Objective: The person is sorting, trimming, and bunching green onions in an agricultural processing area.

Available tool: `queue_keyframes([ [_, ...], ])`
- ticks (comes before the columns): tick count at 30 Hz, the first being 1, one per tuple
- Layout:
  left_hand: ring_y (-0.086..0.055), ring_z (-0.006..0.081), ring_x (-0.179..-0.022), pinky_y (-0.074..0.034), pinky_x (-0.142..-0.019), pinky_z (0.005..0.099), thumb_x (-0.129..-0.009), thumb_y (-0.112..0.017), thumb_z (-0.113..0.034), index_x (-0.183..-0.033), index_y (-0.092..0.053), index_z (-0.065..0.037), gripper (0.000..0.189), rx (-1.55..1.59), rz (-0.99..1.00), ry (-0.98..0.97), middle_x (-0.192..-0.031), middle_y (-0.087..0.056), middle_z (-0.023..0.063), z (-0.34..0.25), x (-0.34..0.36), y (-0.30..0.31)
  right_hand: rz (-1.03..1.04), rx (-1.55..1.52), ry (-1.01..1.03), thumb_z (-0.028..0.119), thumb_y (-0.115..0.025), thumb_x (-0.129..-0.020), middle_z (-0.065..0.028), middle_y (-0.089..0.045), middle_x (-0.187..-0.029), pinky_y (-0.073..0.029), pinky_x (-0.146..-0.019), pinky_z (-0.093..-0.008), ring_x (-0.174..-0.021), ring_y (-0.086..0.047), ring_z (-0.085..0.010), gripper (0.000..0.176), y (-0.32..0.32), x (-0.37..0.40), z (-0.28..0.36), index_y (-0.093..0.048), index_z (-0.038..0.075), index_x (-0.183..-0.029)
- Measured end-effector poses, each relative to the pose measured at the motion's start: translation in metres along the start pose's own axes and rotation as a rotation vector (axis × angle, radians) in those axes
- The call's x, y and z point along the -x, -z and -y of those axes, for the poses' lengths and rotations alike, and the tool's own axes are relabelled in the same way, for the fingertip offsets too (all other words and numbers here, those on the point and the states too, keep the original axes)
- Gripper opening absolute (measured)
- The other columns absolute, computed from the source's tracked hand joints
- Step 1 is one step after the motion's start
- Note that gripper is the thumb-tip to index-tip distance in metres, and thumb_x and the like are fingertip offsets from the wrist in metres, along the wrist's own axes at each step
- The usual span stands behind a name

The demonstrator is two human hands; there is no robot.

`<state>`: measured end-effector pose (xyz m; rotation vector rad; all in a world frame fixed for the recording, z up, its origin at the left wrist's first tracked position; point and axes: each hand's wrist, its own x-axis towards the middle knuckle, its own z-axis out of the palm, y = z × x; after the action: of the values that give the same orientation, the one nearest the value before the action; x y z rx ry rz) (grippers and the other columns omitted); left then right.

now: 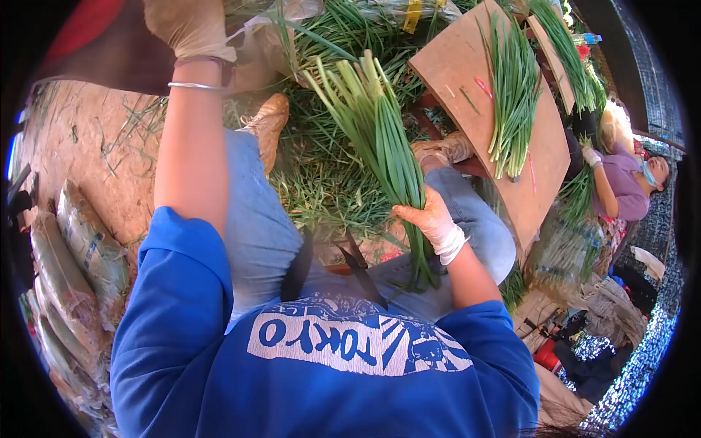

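Note:
My right hand [432,223], in a pale glove, is closed round a bundle of long green stalks [380,139] near its leafy lower end. The pale cut ends point up and away from me. At the top left, my left hand [182,28], also gloved, reaches forward beside a dark red surface [109,51]. Its fingers run out of the frame, so whether it holds anything is hidden. A second bunch of green leaves [513,95] lies on a brown board [537,201] to the right, with red ties beside it.
Loose green leaves [332,193] cover the ground between my legs. Filled plastic bags [66,255] lie at the left. On the far right a co-worker [621,179] in purple sits by more greens [573,58]. Clear plastic [281,18] lies at the top.

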<state>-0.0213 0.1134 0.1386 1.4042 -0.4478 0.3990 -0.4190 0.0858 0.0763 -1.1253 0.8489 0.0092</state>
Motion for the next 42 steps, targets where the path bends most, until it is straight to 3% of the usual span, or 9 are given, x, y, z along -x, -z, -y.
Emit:
queue_keyframes([
  [4, -0.057, 0.0093, -0.072, -0.045, -0.063, 0.0226, -0.088, -0.057, -0.009, -0.107, -0.06, -0.002, 0.021, -0.085, 0.095, -0.312, -0.086, -0.062, 0.0035, 0.018, 0.004, 0.0, -0.042, 0.021, -0.021, 0.004, -0.064, -0.08, -0.0058, -0.061, -0.091, -0.051, -0.064, -0.0273, -0.077, -0.059, -0.0134, 0.03, 0.006, 0.0, -0.003, -0.053, 0.001, -0.107],
  [6, -0.059, 0.0101, -0.075, -0.047, -0.072, 0.0228, -0.087, -0.058, -0.011, -0.117, -0.055, -0.003, 0.031, -0.081, 0.534, -0.169, -0.088, -0.061, 0.0016, 0.008, 0.019, -0.001, -0.044, 0.043, -0.007, 0.005, -0.064, -0.08, -0.0061, -0.061, -0.091, -0.051, -0.064, -0.0273, -0.076, -0.059, -0.0134, 0.03, 0.007, -0.002, -0.005, -0.053, 0.001, -0.107],
  [8, -0.062, 0.0202, -0.078, -0.05, -0.069, 0.0295, -0.083, -0.062, -0.029, -0.107, -0.062, -0.014, 0.029, -0.497, 0.988, -0.424, -0.092, -0.063, 0.004, 0.022, 0.021, -0.001, -0.054, 0.103, 0.006, 0.005, -0.065, -0.079, -0.0063, -0.061, -0.09, -0.051, -0.064, -0.0271, -0.075, -0.059, -0.0132, 0.029, 0.007, -0.003, -0.005, -0.053, 0.0, -0.106],
  [11, -0.061, 0.021, -0.093, -0.047, -0.084, 0.0327, -0.08, -0.066, -0.039, -0.13, -0.048, -0.015, 0.058, -0.188, 1.645, 0.023, -0.107, -0.062, 0.0107, 0.019, 0.044, -0.007, -0.054, 0.128, 0.014, 0.005, -0.065, -0.08, -0.0061, -0.061, -0.089, -0.05, -0.064, -0.0264, -0.074, -0.059, -0.0122, 0.029, 0.003, -0.002, -0.004, -0.053, 0.0, -0.106],
  [19, -0.055, 0.0226, -0.105, -0.043, -0.088, 0.0347, -0.068, -0.074, -0.038, -0.121, -0.056, -0.011, 0.063, -0.484, 1.841, 0.036, -0.11, -0.059, 0.0117, 0.003, 0.074, -0.025, 0.009, 0.151, 0.011, 0.005, -0.065, -0.079, -0.0055, -0.06, -0.084, -0.049, -0.064, -0.0253, -0.072, -0.058, -0.0123, 0.03, 0.001, 0.001, -0.002, -0.054, 0.001, -0.106],
  [25, -0.06, 0.0237, -0.087, -0.046, -0.078, 0.0338, -0.07, -0.072, -0.029, -0.096, -0.068, -0.008, 0.034, -0.299, 1.639, 0.036, -0.089, -0.064, 0.0093, 0.016, 0.078, -0.026, 0.011, -0.08, -0.038, 0.003, -0.065, -0.078, -0.0068, -0.06, -0.085, -0.051, -0.062, -0.0275, -0.073, -0.059, -0.0144, 0.031, 0.006, 0.002, 0.005, -0.053, 0.0, -0.106],
  [30, -0.06, 0.0236, -0.088, -0.046, -0.08, 0.0337, -0.075, -0.066, -0.027, -0.092, -0.068, -0.006, 0.027, -0.148, 1.402, -0.366, -0.091, -0.065, 0.01, 0.017, 0.083, -0.028, -0.004, -0.135, -0.063, 0.003, -0.066, -0.077, -0.0062, -0.061, -0.087, -0.051, -0.06, -0.0259, -0.072, -0.06, -0.0139, 0.035, 0.007, 0.003, 0.011, -0.054, 0.002, -0.11],
  [33, -0.061, 0.0223, -0.085, -0.046, -0.075, 0.0316, -0.077, -0.067, -0.019, -0.088, -0.068, -0.001, 0.021, -0.201, 1.335, 0.123, -0.092, -0.065, 0.0134, 0.002, 0.085, -0.031, 0.045, -0.133, 0.05, 0.009, -0.067, -0.078, -0.0069, -0.061, -0.086, -0.05, -0.061, -0.0257, -0.071, -0.06, -0.0134, 0.033, 0.007, -0.002, 0.011, -0.054, 0.001, -0.108],
  [42, -0.061, 0.0266, -0.09, -0.045, -0.082, 0.0324, -0.081, -0.064, -0.022, -0.09, -0.068, -0.004, 0.021, -0.368, 1.06, -0.074, -0.094, -0.066, 0.013, -0.023, 0.077, -0.031, 0.108, -0.161, 0.138, 0.01, -0.066, -0.08, -0.0075, -0.061, -0.088, -0.052, -0.061, -0.0275, -0.077, -0.06, -0.0137, 0.033, -0.002, -0.015, 0.013, -0.052, 0.0, -0.109],
])
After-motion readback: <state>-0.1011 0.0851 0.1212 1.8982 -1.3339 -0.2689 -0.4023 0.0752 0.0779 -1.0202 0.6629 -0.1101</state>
